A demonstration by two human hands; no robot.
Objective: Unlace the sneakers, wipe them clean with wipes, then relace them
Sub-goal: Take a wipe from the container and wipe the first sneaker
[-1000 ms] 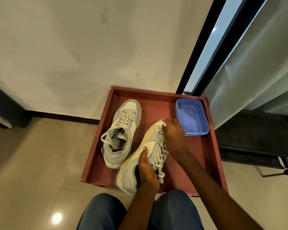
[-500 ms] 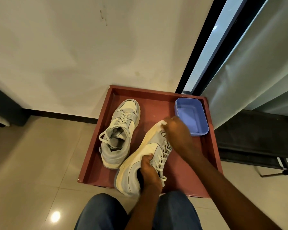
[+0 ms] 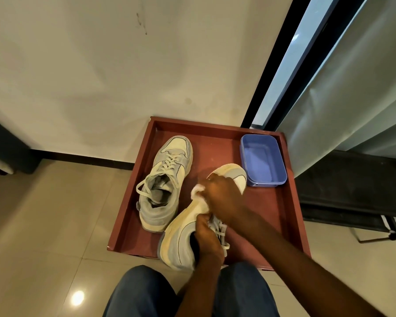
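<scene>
From the head camera, the near sneaker [image 3: 188, 227] lies in the red tray [image 3: 290, 216], its long axis running from heel at 7 o'clock to toe at 1 o'clock. The left hand [image 3: 207, 241] grips its collar, fingers curled closed — the right hand [image 3: 224, 195] bunches a white wipe [image 3: 198, 191] on the upper, so the stroke likely follows that axis toward the toe. The second sneaker [image 3: 167, 179], still laced, sits at 10 o'clock; the blue tub [image 3: 263, 161] lies beyond the toe.

Our left hand [image 3: 207, 239] is curled tight, fingers tucked in. Our right hand [image 3: 222, 197] is closed too, with its arm crossing over the left.
</scene>
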